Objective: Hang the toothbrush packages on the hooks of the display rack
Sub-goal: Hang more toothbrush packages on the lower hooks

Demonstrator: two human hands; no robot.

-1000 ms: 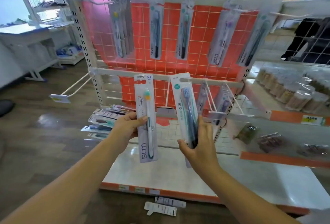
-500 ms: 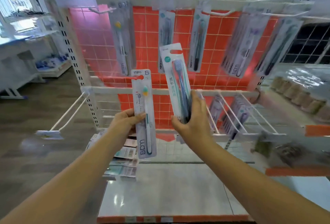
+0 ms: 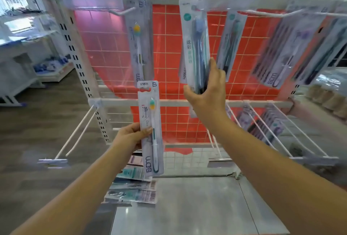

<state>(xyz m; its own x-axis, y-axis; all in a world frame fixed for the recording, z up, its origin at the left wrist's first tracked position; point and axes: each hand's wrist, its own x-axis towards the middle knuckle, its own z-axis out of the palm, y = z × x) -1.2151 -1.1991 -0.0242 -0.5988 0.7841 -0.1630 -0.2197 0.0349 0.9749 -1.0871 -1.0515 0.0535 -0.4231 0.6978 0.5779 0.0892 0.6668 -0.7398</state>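
My right hand (image 3: 206,92) grasps the blue toothbrush package (image 3: 195,47), left hand (image 3: 131,137) grasps the white package (image 3: 150,127); I should align the hang-hole squarely with the upper hook (image 3: 122,12).

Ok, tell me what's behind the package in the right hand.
Behind the blue toothbrush package in the right hand: another hanging package, only its edge showing, then red tiles. Its hook is hidden.

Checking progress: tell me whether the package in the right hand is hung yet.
Cannot tell. The right hand grips the blue toothbrush package raised to the top row; its top is blurred, so hook engagement isn't visible.
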